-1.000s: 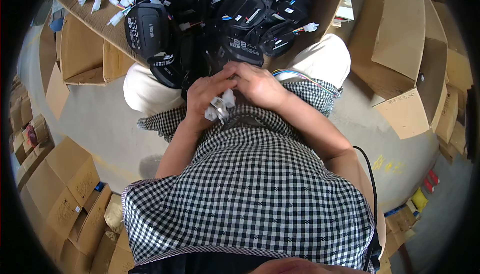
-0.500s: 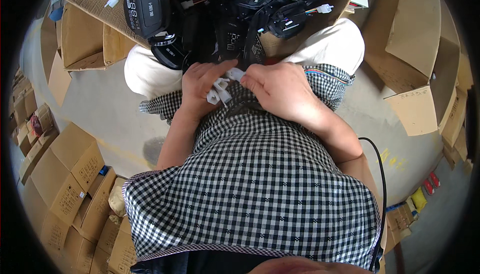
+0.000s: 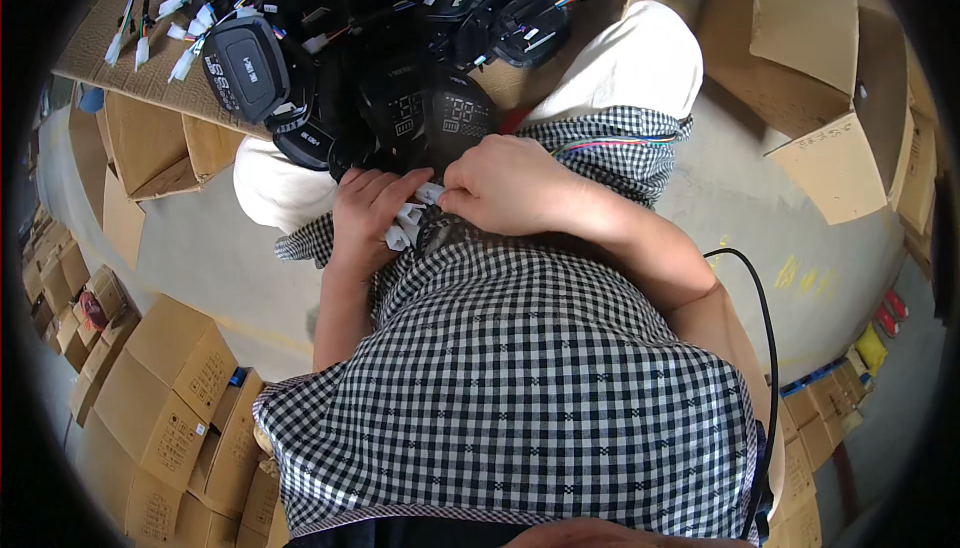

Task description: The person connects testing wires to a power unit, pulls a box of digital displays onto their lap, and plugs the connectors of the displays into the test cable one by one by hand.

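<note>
My left hand (image 3: 368,210) is closed around several white plastic wire connectors (image 3: 402,231), which stick out below its thumb. Another white connector (image 3: 430,193) sits at the fingertips of my right hand (image 3: 508,188), pinched there and meeting my left thumb. Just beyond the hands, black display units (image 3: 460,113) lean in my lap, digit panels facing up. Thin coloured wires (image 3: 620,141) lie across the checked apron by my right knee. Most of the fingers of my right hand are hidden behind its back.
A large cardboard box (image 3: 150,68) ahead holds several black display units (image 3: 247,68) with loose wires and white plugs. Open cartons (image 3: 815,68) stand to the right, and stacked ones (image 3: 160,388) to the left. A black cable (image 3: 765,348) hangs beside my right arm.
The view has shifted, so the box and hands appear further left. The display units by my hands now lie with their panels more in sight. Both hands still grip the white connectors.
</note>
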Available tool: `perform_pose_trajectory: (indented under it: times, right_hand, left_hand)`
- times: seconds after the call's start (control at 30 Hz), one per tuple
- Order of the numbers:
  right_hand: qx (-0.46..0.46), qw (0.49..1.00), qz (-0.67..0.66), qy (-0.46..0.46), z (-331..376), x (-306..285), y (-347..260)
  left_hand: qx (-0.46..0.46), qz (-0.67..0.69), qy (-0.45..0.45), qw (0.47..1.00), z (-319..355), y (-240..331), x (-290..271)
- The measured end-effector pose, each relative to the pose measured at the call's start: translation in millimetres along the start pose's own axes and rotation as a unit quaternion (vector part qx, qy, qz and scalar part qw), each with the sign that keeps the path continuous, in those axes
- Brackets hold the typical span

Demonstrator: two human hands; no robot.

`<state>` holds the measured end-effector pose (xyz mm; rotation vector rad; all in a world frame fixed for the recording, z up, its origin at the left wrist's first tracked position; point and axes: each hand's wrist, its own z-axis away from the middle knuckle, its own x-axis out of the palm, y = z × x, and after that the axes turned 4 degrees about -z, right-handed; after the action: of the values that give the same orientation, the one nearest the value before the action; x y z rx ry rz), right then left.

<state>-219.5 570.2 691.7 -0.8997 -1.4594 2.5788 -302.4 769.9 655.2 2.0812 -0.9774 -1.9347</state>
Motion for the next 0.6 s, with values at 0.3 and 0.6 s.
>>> perform_pose_trajectory:
  times: [0.3, 0.6]
  right_hand:
    - [0.044, 0.999, -0.001, 0.008, 1, 8, -1]
    - [0.113, 0.863, -0.119, 0.477, -40, -17, 143]
  left_hand:
    - [0.000, 0.042, -0.066, 0.997, -5, -3, -7]
    - [-0.199, 0.164, 0.040, 0.965, -2, 3, 3]
